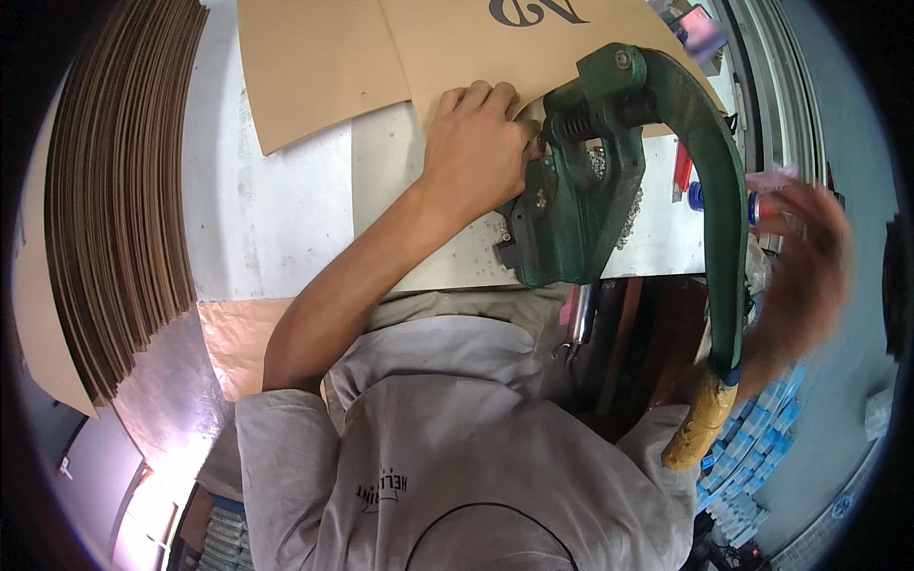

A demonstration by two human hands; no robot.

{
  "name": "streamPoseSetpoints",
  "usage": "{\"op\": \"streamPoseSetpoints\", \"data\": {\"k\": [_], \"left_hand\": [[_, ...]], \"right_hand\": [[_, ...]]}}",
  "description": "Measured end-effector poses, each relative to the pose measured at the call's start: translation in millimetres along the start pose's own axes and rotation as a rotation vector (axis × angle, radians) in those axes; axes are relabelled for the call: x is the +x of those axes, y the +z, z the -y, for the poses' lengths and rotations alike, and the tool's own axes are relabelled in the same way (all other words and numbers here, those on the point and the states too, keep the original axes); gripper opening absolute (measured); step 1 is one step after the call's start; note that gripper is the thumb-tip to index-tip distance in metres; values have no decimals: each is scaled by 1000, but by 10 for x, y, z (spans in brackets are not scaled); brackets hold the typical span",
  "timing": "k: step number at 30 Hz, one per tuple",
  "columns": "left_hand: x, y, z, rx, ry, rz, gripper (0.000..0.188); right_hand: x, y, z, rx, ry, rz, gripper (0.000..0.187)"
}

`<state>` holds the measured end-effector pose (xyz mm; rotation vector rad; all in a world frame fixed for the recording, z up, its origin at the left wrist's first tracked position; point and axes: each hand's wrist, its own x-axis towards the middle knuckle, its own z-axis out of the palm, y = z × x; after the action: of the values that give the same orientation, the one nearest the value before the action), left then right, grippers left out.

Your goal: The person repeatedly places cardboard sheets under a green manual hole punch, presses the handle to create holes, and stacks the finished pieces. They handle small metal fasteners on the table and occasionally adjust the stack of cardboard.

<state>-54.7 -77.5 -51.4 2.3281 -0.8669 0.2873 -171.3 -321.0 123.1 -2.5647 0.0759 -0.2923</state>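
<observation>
Your left hand (pixel 481 143) is just past 12 o'clock from the middle of your view, palm down, its forearm running up from the elbow at 8 o'clock. Its fingers are bent and set close together over the near edge of the brown sheet (pixel 457 48), with the index-finger side right by the head of the green hand press (pixel 571 219). The fingertips are hidden, so I can't tell whether you are pinching the sheet or only pressing on it. The sheet reaches away toward 12 o'clock, beside a second brown panel (pixel 319 81) at 11.

Your right hand (pixel 804 247) is out at 3 o'clock, raised and smeared by blur; I can't tell whether it is open or closed. The press's curved lever (pixel 725 219) crosses in front of your right forearm, ending in a yellow-wrapped grip (pixel 700 428) at 4 o'clock. Between the lever and the press, a red tool (pixel 682 171) lies at 2 o'clock.

For room, white tabletop (pixel 271 209) stretches at 10 o'clock between your left forearm and the tall cardboard stack (pixel 124 209) at 9 to 10. The table's near edge passes close to your waist, and the press base comes right up to it. Blue bundles (pixel 752 457) sit beyond the grip at 4 o'clock.
</observation>
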Motion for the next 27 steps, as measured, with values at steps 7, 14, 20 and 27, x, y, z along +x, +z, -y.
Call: {"op": "streamPoseSetpoints", "data": {"k": [7, 14, 20, 27], "left_hand": [[99, -35, -90, -27, 18, 62, 32], [78, -48, -92, -21, -2, 122, 34], [223, -235, 245, 231, 27, 165, 27], [349, -736, 479, -266, -286, -675, 12]], "right_hand": [[-612, 399, 641, -599, -568, 466, 60], [-311, 194, 474, 977, -161, -166, 79], [-214, 1029, -1280, 167, 223, -72, 33], [-309, 1398, -1484, 83, 159, -125, 20]]}}
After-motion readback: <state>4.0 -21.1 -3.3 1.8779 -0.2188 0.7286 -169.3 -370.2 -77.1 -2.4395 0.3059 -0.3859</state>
